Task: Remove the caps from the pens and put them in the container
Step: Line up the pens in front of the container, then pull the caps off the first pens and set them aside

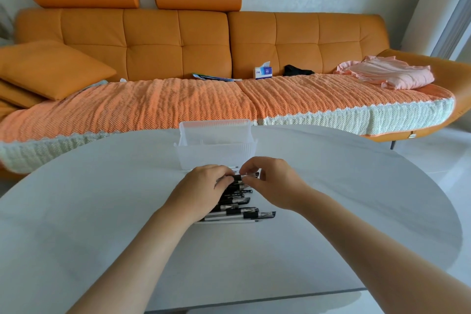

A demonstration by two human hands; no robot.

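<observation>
While both hands met at the centre of the frame, 1 pen (238,178) was held level between them, just above the pile of pens (239,208) lying on the white tabletop (102,211). The left hand (204,187) curled round the pen's left part and the right hand (274,182) pinched its right end with the fingertips. That split grip suited pulling cap and barrel apart; whether the cap was seated or loose could not be told. The pile lay side by side just below the hands, within easy reach for the next pick. The clear plastic container (216,153) stood just beyond the hands, with what looked like its lid raised at the back and its mouth open to receive things. Through its cloudy walls no contents could be made out.
</observation>
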